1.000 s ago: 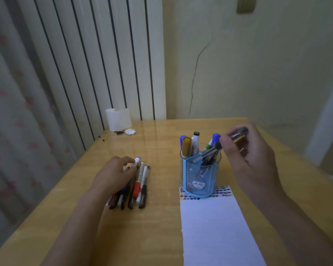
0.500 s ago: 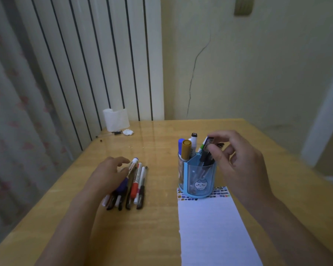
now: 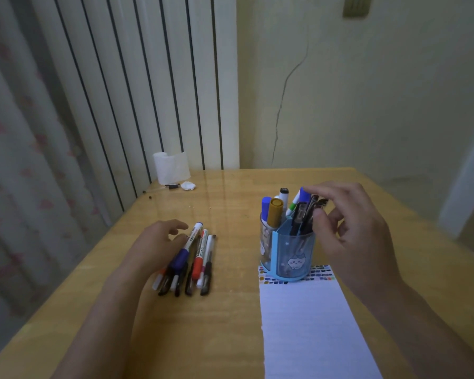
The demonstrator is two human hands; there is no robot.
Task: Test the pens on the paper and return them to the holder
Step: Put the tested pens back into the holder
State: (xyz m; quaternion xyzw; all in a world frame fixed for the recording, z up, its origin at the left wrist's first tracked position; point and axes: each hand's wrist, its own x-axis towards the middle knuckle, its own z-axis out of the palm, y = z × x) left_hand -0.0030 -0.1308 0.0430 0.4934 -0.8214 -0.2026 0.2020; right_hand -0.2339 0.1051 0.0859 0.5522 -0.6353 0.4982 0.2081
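1. The right hand (image 3: 350, 231) is hovering at the rim of the blue holder (image 3: 288, 253), which is standing on the far edge of the paper (image 3: 309, 324); I cannot tell whether its curled fingers are gripping the dark pens (image 3: 303, 217) standing inside.
2. The left hand (image 3: 159, 247) is resting, fingers loosely apart, on the loose pens (image 3: 195, 255) lying near the table (image 3: 230, 310)'s left edge.
3. Judged step: returning a tested pen. The next move probably calls for picking one loose pen and uncapping it.
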